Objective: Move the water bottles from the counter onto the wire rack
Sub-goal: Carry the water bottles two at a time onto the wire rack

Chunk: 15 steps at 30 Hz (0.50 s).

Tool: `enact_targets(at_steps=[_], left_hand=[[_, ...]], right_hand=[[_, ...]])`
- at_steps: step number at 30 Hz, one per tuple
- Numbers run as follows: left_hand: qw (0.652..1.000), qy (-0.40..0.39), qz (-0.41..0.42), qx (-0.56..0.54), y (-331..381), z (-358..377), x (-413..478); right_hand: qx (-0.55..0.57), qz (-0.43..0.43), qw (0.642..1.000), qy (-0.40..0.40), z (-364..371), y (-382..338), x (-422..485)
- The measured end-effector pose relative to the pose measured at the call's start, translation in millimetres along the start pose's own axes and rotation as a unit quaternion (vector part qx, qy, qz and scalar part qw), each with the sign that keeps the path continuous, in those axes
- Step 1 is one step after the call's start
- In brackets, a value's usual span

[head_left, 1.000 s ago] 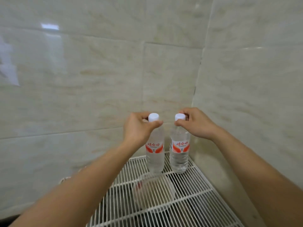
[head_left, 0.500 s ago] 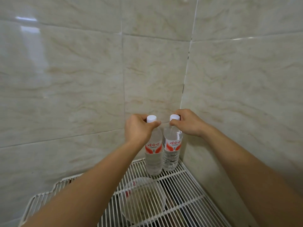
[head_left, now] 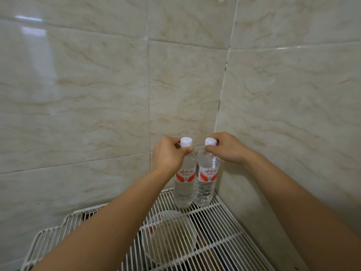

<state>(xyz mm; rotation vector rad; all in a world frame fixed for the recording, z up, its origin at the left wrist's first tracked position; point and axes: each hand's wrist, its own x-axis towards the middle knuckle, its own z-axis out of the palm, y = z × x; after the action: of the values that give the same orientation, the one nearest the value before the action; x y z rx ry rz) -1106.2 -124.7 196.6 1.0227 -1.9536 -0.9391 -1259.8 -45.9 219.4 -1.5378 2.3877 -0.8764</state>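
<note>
Nearest the camera, two bare forearms are seen reaching over the wire rack (head_left: pixel 224 218). A clear round bowl (head_left: pixel 172 237) is seen among the wires, and whether it lies on them or below them cannot be told. Farther back, in the rack's corner, the left bottle (head_left: pixel 184 184) and the right bottle (head_left: pixel 207 182) are stood upright, touching side by side, with their bases on the wires. The left grip (head_left: pixel 168 153) is pinched round the left bottle's neck, just under its white cap (head_left: pixel 186 141). The right grip (head_left: pixel 228 148) is pinched likewise on the right bottle. Behind them, tiled walls (head_left: pixel 293 94) are met in a corner. Both bottles are judged full, hence fairly heavy, with thin walls that would dent if squeezed. The stiff neck is judged the surest hold. On spaced wires, the narrow bases could be tipped at release.
</note>
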Motion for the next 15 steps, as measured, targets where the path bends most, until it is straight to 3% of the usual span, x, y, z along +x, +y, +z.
enact_targets(at_steps=[6,9,12,15], left_hand=[[0.999,-0.027,-0.004,0.016,-7.7,-4.0,-7.5],[1.0,-0.024,-0.002,0.021,-14.1,-14.8,-12.8],[1.0,-0.007,0.003,0.024,-25.6,-36.0,-20.5],[0.999,0.017,-0.004,0.035,-47.0,-70.5,-35.2]], right_hand=[[-0.029,0.023,0.999,0.013,2.0,0.5,-5.6],[-0.153,0.017,0.987,0.053,6.1,-12.5,-11.6],[-0.124,-0.041,0.982,0.14,17.9,-43.1,-22.8],[-0.099,-0.115,0.973,0.176,44.6,-79.8,-35.7]])
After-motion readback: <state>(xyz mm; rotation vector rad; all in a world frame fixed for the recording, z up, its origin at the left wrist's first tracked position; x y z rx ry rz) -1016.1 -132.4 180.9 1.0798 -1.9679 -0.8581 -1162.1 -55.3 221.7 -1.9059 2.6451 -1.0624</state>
